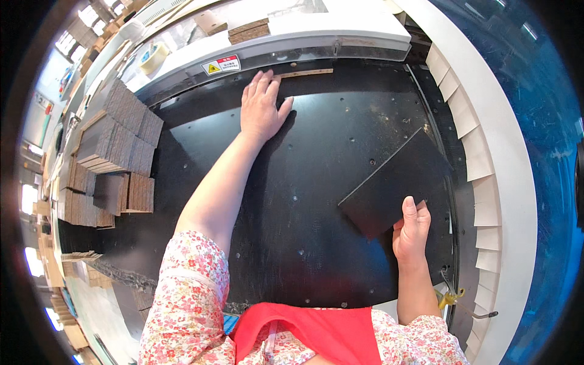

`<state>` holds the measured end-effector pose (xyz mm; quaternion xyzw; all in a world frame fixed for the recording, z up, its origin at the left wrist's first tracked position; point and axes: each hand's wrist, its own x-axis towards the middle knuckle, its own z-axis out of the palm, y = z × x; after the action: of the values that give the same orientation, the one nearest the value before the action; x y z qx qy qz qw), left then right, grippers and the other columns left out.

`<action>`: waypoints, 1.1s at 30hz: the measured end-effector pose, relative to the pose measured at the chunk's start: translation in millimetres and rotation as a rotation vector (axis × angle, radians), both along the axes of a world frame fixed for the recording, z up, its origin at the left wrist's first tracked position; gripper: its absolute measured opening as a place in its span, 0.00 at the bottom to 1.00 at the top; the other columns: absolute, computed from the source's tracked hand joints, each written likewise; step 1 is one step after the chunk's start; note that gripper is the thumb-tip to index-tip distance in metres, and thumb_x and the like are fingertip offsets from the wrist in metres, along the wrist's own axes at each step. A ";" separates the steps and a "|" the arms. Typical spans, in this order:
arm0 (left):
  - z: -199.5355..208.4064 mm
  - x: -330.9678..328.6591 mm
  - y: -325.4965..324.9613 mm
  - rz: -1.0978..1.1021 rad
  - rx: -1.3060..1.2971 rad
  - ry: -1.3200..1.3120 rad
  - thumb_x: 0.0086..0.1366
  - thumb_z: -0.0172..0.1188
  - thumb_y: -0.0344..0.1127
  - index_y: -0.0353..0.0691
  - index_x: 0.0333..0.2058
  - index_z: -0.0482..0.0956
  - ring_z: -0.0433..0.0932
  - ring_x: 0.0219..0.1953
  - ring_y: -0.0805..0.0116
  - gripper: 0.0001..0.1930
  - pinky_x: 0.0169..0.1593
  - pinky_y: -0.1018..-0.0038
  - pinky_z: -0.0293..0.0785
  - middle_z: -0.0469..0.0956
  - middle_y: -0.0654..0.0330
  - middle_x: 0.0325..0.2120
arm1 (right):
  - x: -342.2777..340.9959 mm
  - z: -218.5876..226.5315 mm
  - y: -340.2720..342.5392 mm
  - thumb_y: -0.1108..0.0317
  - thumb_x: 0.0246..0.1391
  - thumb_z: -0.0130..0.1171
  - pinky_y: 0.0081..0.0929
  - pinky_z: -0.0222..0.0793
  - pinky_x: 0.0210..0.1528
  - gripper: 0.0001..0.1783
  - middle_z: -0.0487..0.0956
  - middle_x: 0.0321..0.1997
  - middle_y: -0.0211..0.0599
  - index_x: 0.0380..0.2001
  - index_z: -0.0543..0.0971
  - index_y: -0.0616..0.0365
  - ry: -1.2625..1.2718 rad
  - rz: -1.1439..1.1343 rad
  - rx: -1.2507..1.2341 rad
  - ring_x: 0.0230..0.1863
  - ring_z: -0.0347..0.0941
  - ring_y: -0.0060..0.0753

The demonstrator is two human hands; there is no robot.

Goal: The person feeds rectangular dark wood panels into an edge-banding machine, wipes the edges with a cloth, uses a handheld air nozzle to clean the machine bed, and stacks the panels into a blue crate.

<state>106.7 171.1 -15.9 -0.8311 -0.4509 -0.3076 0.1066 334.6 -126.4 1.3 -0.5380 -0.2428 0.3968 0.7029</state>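
By the far strip (311, 72), my left hand (261, 112) splays wide; right hand (412, 234) pinches a panel (395, 179), seemingly unfinished; stacked blocks (125, 137) done or waiting, can't tell.

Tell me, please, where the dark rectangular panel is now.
In the head view, the dark rectangular panel is right of centre, held in the right hand over the black worktop.

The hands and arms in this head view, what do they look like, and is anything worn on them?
They are human: a bare five-fingered left hand and a bare right hand, with no gloves or cables visible. The white fabric left sleeve and matching right sleeve carry small red and pink flowers and leave the forearms uncovered.
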 end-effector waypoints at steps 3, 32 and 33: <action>-6.9 4.6 28.3 0.017 -0.084 0.072 0.64 0.59 0.52 0.38 0.62 0.68 0.60 0.68 0.51 0.33 0.70 0.57 0.54 0.66 0.49 0.63 | 4.9 -6.5 -2.2 0.60 0.64 0.60 0.12 0.61 0.28 0.09 0.72 0.30 0.19 0.36 0.74 0.52 0.065 -0.005 0.018 0.27 0.64 0.09; 1.2 -122.4 -152.1 0.138 -0.175 -0.004 0.62 0.62 0.37 0.38 0.55 0.76 0.69 0.60 0.53 0.22 0.63 0.61 0.64 0.73 0.54 0.55 | 8.8 -7.1 -7.9 0.61 0.62 0.63 0.22 0.76 0.37 0.12 0.77 0.30 0.25 0.28 0.73 0.52 0.099 -0.118 0.201 0.32 0.75 0.18; -0.2 -129.7 -156.5 0.139 -0.183 -0.003 0.65 0.60 0.37 0.39 0.56 0.75 0.69 0.59 0.54 0.22 0.64 0.63 0.63 0.72 0.54 0.56 | 6.2 -3.8 -7.6 0.60 0.63 0.62 0.23 0.77 0.38 0.12 0.77 0.31 0.26 0.30 0.74 0.53 0.066 -0.125 0.179 0.33 0.75 0.19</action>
<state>-23.0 14.6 -16.1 -0.8035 -0.5339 -0.2583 0.0510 340.8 -134.0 -2.5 -0.4737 -0.2200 0.3463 0.7793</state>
